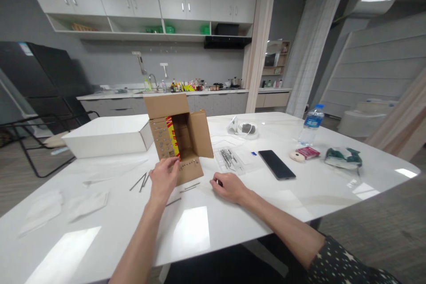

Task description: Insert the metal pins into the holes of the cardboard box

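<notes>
A broad white table (pixel 100 230) carried everything, its glossy top throwing back bright patches of light. The largest thing on it was a flat white box (pixel 106 136) lying at the far left, its long side running left to right. Just beside that box, toward the middle, sat an open cardboard box (pixel 178 140) tipped on its side, its mouth facing the person, one flap standing up at the top, one swung out to the right and one lying flat on the table toward the person; a red and yellow label showed on its inner left wall.

The left hand (pixel 163 178) rested on the lower left edge of the cardboard box, fingers laid against the flap, its grip loose rather than clenched. The right hand (pixel 229 186) lay palm down on the table just right of the flap, fingers curled; whether it pinched anything could not be told.

Right of the box lay a clear packet of metal pieces (pixel 229 159), then a dark phone (pixel 276 164) pointing away and to the left, and further off a water bottle (pixel 311 124) standing upright. Several thin nails (pixel 141 182) lay loose near the left hand, mostly angled away from the person.
</notes>
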Action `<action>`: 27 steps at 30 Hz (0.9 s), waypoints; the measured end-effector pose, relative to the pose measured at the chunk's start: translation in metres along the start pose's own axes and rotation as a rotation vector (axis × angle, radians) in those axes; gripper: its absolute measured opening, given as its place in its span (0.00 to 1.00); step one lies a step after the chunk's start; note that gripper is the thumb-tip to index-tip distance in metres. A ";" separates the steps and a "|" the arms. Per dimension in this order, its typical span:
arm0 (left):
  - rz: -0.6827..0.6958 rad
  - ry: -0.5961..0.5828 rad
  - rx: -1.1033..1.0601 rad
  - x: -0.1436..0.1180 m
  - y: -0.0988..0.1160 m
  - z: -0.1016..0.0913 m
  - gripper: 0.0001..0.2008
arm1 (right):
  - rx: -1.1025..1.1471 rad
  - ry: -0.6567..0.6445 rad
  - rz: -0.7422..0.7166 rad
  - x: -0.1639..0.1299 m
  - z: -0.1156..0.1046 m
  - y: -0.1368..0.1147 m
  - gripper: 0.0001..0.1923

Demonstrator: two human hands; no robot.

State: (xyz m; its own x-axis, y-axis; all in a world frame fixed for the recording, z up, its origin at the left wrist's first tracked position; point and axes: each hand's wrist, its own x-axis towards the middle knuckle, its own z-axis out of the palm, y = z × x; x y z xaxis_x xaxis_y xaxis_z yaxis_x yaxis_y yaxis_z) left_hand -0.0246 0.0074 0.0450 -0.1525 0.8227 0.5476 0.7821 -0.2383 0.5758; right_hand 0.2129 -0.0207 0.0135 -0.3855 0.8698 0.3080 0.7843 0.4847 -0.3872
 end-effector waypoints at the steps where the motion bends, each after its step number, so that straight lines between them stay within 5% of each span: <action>1: 0.020 -0.042 0.005 -0.003 -0.007 -0.006 0.13 | -0.019 0.006 0.005 -0.001 0.000 -0.001 0.13; 9: 0.168 -0.141 0.111 -0.034 -0.058 -0.022 0.14 | -0.121 0.043 0.093 -0.004 0.002 -0.001 0.13; 20: 0.274 -0.302 0.053 -0.045 -0.034 -0.009 0.15 | -0.197 0.089 0.176 -0.002 0.002 -0.004 0.13; 27: 0.229 -0.299 0.053 -0.043 -0.032 -0.005 0.12 | -0.227 0.090 0.183 -0.002 0.001 -0.005 0.13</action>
State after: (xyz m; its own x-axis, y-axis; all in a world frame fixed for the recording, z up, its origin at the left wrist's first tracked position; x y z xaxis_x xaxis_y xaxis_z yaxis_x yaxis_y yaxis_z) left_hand -0.0462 -0.0224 0.0058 0.2062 0.8674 0.4528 0.8069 -0.4125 0.4228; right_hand 0.2094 -0.0249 0.0134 -0.1909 0.9244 0.3302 0.9293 0.2785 -0.2427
